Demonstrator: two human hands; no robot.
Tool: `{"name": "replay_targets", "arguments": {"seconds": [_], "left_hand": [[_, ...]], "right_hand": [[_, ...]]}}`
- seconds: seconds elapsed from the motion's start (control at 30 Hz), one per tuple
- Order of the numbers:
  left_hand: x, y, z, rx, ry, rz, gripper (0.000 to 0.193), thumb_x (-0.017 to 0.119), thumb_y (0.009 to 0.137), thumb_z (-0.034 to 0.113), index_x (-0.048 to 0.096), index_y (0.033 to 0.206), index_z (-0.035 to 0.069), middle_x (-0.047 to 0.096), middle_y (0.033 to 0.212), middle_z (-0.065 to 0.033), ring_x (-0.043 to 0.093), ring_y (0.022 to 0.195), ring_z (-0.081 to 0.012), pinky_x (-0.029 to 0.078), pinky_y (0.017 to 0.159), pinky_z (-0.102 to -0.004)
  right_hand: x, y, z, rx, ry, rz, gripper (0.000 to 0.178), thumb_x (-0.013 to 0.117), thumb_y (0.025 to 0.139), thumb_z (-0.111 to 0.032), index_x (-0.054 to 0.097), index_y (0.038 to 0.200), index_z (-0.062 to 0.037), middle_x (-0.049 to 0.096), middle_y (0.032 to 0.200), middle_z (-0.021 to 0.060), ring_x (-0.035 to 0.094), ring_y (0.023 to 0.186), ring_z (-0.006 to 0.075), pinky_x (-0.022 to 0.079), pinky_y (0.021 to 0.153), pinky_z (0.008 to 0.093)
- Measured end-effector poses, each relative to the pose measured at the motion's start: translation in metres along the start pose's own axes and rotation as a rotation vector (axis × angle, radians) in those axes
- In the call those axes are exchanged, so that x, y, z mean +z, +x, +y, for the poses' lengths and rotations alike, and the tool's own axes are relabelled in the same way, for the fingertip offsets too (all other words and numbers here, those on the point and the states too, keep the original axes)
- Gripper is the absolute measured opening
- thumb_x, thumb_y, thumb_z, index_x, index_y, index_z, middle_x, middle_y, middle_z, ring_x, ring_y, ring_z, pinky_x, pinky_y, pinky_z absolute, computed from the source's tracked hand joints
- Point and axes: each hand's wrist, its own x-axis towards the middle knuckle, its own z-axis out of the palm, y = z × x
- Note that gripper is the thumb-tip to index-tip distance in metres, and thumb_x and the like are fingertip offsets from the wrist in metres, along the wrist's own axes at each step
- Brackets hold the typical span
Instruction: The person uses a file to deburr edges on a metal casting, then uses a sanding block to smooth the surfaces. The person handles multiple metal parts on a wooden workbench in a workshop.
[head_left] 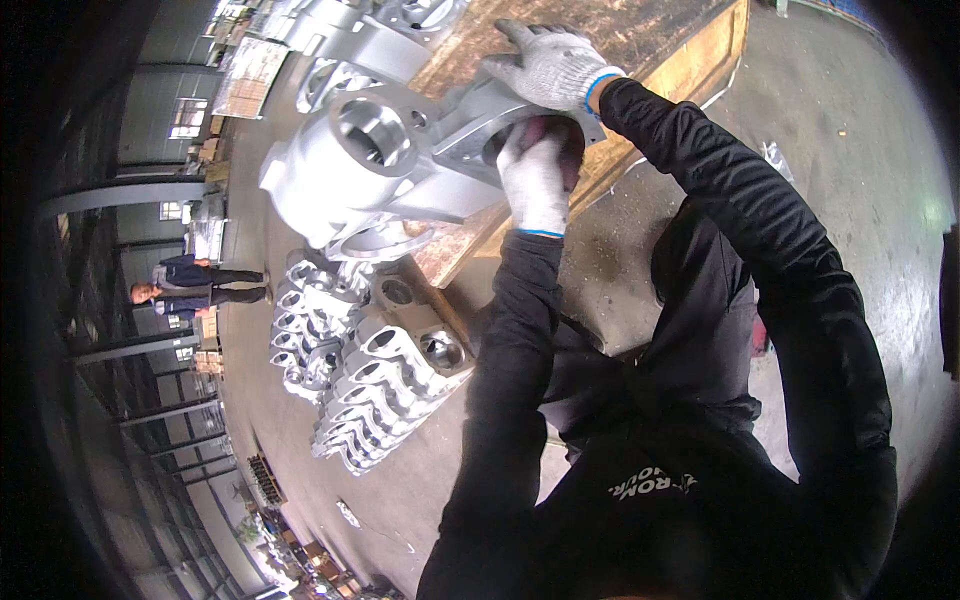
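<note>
A large silver metal casting (460, 190) lies on a wooden bench, with a round bore at its left end and a wide opening at its right. My left hand (535, 185), in a grey-white knit glove, reaches into that wide opening. Its fingers are closed and slightly blurred around a dark reddish, pad-like piece (572, 165), mostly hidden by the hand and the opening's rim. Over the casting's far edge lies my right hand (550, 68), gloved alike, with its thumb apart from its stretched fingers. It touches the metal and grips nothing visible.
The wooden bench (670, 60) runs under the casting. More castings (385, 30) sit farther back on the left. Rows of similar castings (375, 390) stand on the concrete floor left of the bench. A person (205, 285) stands far off at the left.
</note>
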Motion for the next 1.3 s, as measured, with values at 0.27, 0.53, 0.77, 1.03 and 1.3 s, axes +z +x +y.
{"name": "replay_targets", "arguments": {"seconds": [0.27,0.53,0.77,1.03,1.3], "left_hand": [[-0.015,-0.061,0.009,-0.067,-0.795,0.220,0.022,0.066,0.101,0.018,0.062,0.119,0.005,0.070,0.106,-0.0055,0.066,0.082,-0.0172,0.051,0.064,-0.0265],[0.001,-0.130,-0.057,-0.437,-0.571,0.321,0.037,0.069,0.101,0.025,0.064,0.132,0.005,0.070,0.122,-0.0080,0.065,0.114,-0.0205,0.053,0.099,-0.0319],[-0.047,-0.133,0.059,0.776,0.905,0.381,0.055,0.079,0.088,0.006,0.054,0.137,0.004,0.056,0.131,-0.0165,0.051,0.130,-0.0335,0.045,0.109,-0.0510],[-0.111,-0.003,0.210,0.482,0.639,0.540,0.060,0.056,0.104,0.048,0.064,0.125,-0.007,0.069,0.119,-0.0267,0.067,0.106,-0.0342,0.050,0.097,-0.0421],[-0.153,0.035,0.220,0.545,0.536,0.304,0.046,0.053,0.108,0.031,0.064,0.132,-0.006,0.069,0.127,-0.0154,0.067,0.110,-0.0229,0.053,0.096,-0.0347]], "right_hand": [[-0.053,-0.085,0.014,0.104,0.598,0.317,0.070,0.062,0.099,-0.045,0.047,0.147,0.0038,0.060,0.141,0.0272,0.057,0.134,0.0413,0.044,0.113,0.0418],[0.018,-0.238,-0.005,0.783,1.620,-0.186,0.061,0.073,0.099,-0.030,0.051,0.148,-0.0030,0.065,0.129,0.0048,0.060,0.112,0.0145,0.049,0.098,0.0292],[-0.029,-0.199,0.024,0.463,1.008,0.441,0.053,0.065,0.101,-0.016,0.045,0.147,0.0016,0.068,0.122,0.0158,0.065,0.110,0.0210,0.053,0.094,0.0344],[0.005,-0.123,0.074,0.113,0.721,0.008,0.051,0.067,0.090,-0.009,0.055,0.138,0.0008,0.069,0.125,0.0224,0.068,0.117,0.0297,0.052,0.100,0.0364],[0.018,-0.194,0.007,0.059,0.467,0.048,0.068,0.069,0.086,-0.011,0.044,0.149,-0.0040,0.052,0.144,0.0285,0.057,0.130,0.0423,0.048,0.109,0.0464]]}}
